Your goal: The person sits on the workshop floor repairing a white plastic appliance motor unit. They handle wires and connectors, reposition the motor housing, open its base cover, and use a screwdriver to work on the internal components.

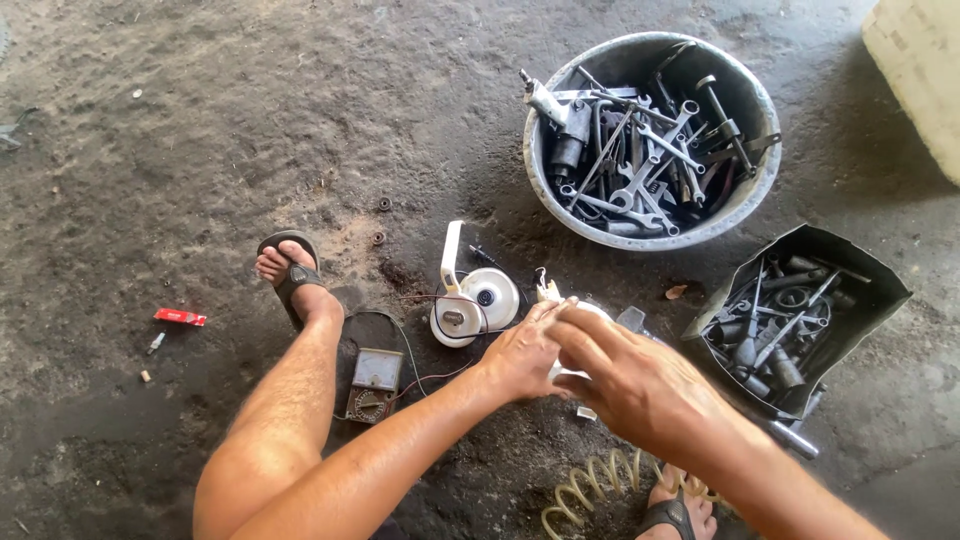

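Note:
My left hand (522,352) and my right hand (632,380) meet over a small white part (560,372) low in the middle of the view, both closed on it; most of the part is hidden under my fingers. Just left of my hands lies a white round appliance base with an upright handle (470,300), with thin red and black wires running from it to a small grey meter (374,383) on the ground by my left leg.
A round metal basin (752,190) full of wrenches and tools stands at upper right. A dark open box (880,290) of sockets and bits lies at right. A coiled yellow hose (590,485) lies at the bottom. My sandalled feet rest on the dirty concrete floor.

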